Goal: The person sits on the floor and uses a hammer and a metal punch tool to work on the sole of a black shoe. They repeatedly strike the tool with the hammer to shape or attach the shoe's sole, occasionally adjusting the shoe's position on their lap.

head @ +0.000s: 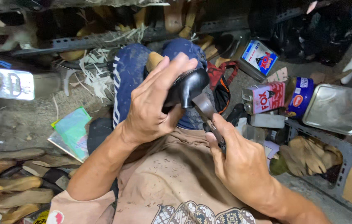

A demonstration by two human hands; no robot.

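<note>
I'm looking down via head cam at both hands working over my lap. My left hand (153,110) is wrapping over a glossy black leather shoe upper mounted on a tan wooden last (184,87), fingers closed across the top, thumb pressing underneath; grip is firm on the shoe. The shoe is sitting above my knee, which is clad in blue trousers w/ white side stripes (128,79), approx. centre of view.

My right hand (236,159) is clamping a pair of dark metal lasting pliers (207,114); fingers are curled tight round the handles. The plier head is touching the shoe's lower edge, jaws appear to be biting the leather, but I can't confirm the exact contact.

Surroundings: to the right, a pink-and-white rectangular tin can (265,97) is standing next to a blue round tin (299,97) and a shallow grey metal tray (337,108). A blue-and-white rectangular can (259,57) is lying behind them. Worn tan work gloves (309,155) are resting lower right. A stack of tan shoe soles (12,182) is lying lower left, near a green booklet (73,130).
</note>
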